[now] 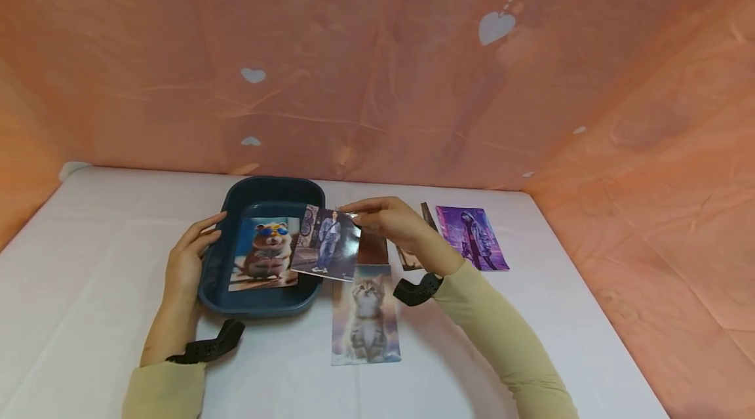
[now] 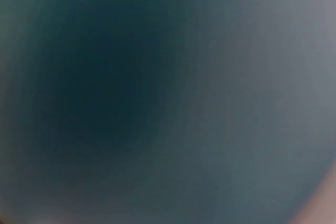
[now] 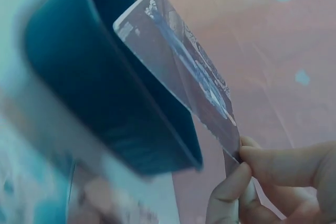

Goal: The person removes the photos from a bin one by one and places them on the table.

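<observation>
Right hand (image 1: 392, 222) pinches a photo card (image 1: 326, 243), masking part of the right rim of the tray (image 1: 256, 310). Left hand (image 1: 185, 265), fingers relaxed, touches its left rim. Left-wrist view: blurred.

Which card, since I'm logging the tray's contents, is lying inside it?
The card with the furry animal in sunglasses, lying inside the blue tray. The others lie on the table, except the street-figure card pinched by the right hand.
</observation>
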Available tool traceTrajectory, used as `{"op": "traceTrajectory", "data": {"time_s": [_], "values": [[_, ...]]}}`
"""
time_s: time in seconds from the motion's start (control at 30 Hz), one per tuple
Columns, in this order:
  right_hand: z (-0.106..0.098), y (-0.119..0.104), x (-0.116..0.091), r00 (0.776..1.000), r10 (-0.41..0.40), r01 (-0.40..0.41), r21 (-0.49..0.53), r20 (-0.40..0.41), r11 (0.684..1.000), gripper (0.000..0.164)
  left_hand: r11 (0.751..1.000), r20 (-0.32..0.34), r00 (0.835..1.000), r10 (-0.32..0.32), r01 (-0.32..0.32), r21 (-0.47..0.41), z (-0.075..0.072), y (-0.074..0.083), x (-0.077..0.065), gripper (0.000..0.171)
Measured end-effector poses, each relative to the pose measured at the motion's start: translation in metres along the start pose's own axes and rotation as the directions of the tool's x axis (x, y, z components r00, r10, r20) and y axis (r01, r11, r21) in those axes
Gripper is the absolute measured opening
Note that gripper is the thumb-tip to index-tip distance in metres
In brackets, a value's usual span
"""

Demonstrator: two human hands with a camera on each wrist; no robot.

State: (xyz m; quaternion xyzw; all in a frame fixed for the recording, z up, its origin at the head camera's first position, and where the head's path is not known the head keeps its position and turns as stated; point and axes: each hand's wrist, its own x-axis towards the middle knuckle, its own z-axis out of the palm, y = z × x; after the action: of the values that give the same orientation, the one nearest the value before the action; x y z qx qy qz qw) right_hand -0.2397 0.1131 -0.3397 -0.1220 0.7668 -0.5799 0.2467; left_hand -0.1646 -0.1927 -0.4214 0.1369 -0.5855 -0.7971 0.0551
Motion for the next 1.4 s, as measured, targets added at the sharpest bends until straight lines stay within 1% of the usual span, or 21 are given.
{"op": "traceTrajectory", "data": {"time_s": [0.03,0.13,0.23,0.3,0.4,0.5,0.57,0.8,0.93,1.07,1.17,1.3,1.4], "values": [[-0.004,0.003,-0.002,1.000,0.003,-0.003,0.013,-0.001,1.000,0.035,1.000,0.005,1.000,-0.001,0.002,-0.008,0.000,0.000,0.000,0.037],[-0.016,0.010,-0.009,1.000,0.012,-0.012,-0.011,-0.012,1.000,0.035,1.000,0.010,1.000,0.000,0.000,-0.006,-0.001,0.001,-0.001,0.037],[-0.027,0.016,-0.018,0.999,0.045,-0.047,-0.060,-0.030,0.997,0.034,1.000,0.011,1.000,-0.007,0.007,-0.009,0.000,0.002,-0.001,0.037],[-0.033,0.021,-0.023,0.998,0.065,-0.066,-0.050,-0.021,0.997,0.034,1.000,0.012,1.000,-0.013,0.014,-0.018,0.000,0.002,-0.001,0.037],[-0.042,0.030,-0.029,0.998,0.057,-0.057,-0.029,-0.005,0.998,0.036,1.000,0.013,1.000,-0.015,0.015,-0.024,0.001,0.002,-0.001,0.037],[-0.048,0.039,-0.033,0.999,0.046,-0.046,-0.029,-0.011,0.999,0.036,0.999,0.017,1.000,-0.014,0.014,-0.029,0.001,0.001,0.000,0.036],[-0.052,0.043,-0.038,0.998,0.054,-0.055,-0.032,-0.027,0.998,0.035,1.000,0.018,1.000,-0.012,0.012,-0.028,0.000,0.000,0.000,0.037],[-0.065,0.058,-0.055,0.988,0.126,-0.130,-0.038,-0.084,0.991,0.038,0.998,0.038,0.999,0.001,0.001,-0.056,-0.001,-0.002,0.000,0.038],[-0.071,0.068,-0.064,0.986,0.131,-0.136,-0.042,-0.100,0.990,0.036,0.999,0.031,1.000,-0.003,0.004,-0.043,-0.001,-0.001,0.000,0.038],[-0.077,0.079,-0.073,0.986,0.130,-0.138,-0.072,-0.107,0.988,0.033,1.000,0.022,1.000,-0.007,0.008,-0.025,-0.001,0.000,-0.001,0.038],[-0.080,0.087,-0.078,0.988,0.115,-0.126,-0.100,-0.107,0.987,0.033,0.998,0.041,0.999,-0.004,0.007,-0.062,-0.002,-0.001,-0.001,0.038],[-0.081,0.095,-0.085,0.989,0.105,-0.116,-0.110,-0.101,0.987,0.033,0.993,0.075,0.997,0.012,-0.002,-0.120,-0.003,-0.003,0.000,0.037],[-0.082,0.100,-0.091,0.990,0.106,-0.117,-0.129,-0.092,0.985,0.032,0.993,0.079,0.997,0.025,-0.016,-0.120,-0.002,-0.004,0.001,0.035]]}}
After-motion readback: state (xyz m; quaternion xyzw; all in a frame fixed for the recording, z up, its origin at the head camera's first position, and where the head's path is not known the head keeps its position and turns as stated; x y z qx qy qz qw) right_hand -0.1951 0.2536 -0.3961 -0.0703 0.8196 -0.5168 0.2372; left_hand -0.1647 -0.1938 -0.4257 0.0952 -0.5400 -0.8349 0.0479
